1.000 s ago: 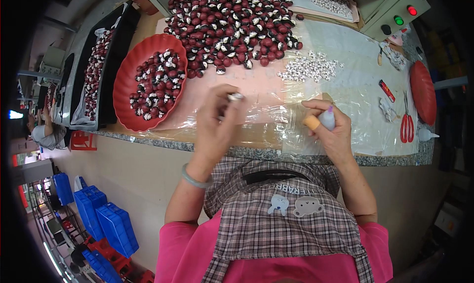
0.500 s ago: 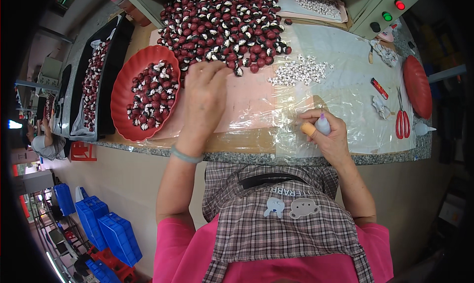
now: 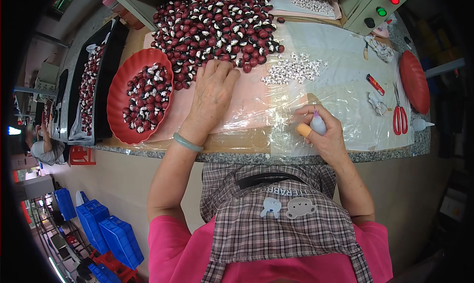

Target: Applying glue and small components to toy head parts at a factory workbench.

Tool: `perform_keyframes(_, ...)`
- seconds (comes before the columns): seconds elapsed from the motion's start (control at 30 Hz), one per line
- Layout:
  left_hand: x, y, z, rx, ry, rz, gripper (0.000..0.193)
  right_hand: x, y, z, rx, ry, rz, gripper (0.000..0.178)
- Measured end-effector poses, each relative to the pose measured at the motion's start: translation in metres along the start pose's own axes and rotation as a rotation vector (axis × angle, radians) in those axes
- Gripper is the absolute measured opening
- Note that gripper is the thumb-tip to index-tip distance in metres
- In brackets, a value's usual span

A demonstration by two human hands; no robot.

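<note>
My left hand (image 3: 212, 95), a pale green bangle (image 3: 188, 142) on its wrist, is at the near edge of a big heap of small dark red, black and white balls (image 3: 212, 28). Its fingers are bent downward and closed; the tips are hidden, so what they hold cannot be seen. My right hand (image 3: 326, 135) grips a small squeeze bottle (image 3: 318, 125) with a purple tip pointing up, above the plastic-covered table. An orange-yellow cover wraps its thumb. Between and beyond the hands lies a spread of tiny white pieces with dark marks (image 3: 294, 69).
Left of the heap stands a red scalloped bowl (image 3: 114, 105) of finished-looking balls, beside a long black tray (image 3: 106, 85). To the right lie red-handled scissors (image 3: 400, 120), a red tube (image 3: 375, 84), crumpled tissue (image 3: 379, 105), a red lid-like dish (image 3: 414, 80) and another bottle (image 3: 421, 124).
My left hand has shifted slightly right and down along the heap's edge, its fingers now turned more downward. The bottle in my right hand stays held, moved only slightly. The whole view has shifted a little.
</note>
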State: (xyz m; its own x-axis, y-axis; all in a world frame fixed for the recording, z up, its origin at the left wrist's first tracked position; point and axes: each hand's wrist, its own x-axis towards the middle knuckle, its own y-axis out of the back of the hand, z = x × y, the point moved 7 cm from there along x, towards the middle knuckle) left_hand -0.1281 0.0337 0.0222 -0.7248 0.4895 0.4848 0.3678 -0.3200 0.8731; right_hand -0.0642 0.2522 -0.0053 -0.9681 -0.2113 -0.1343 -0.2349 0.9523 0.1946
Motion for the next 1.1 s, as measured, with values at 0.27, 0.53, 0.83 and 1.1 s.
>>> perform_keyframes(0.27,-0.013,0.019,0.019,-0.494,0.266,0.052,0.021,0.000,0.000,0.008,0.306,-0.013,-0.127,0.031)
perform_keyframes(0.53,-0.048,-0.015,0.046,-1.698,0.821,0.040,0.021,0.002,0.008,-0.005,0.313,0.112,-0.037,0.027)
perform_keyframes(0.83,-0.063,-0.029,0.069,-1.936,0.912,-0.040,0.025,-0.013,0.016,-0.031,0.282,0.174,0.212,0.039)
perform_keyframes(1.1,-0.062,-0.030,0.071,-1.947,0.907,-0.019,0.025,-0.024,0.019,-0.044,-0.087,0.401,0.257,0.043)
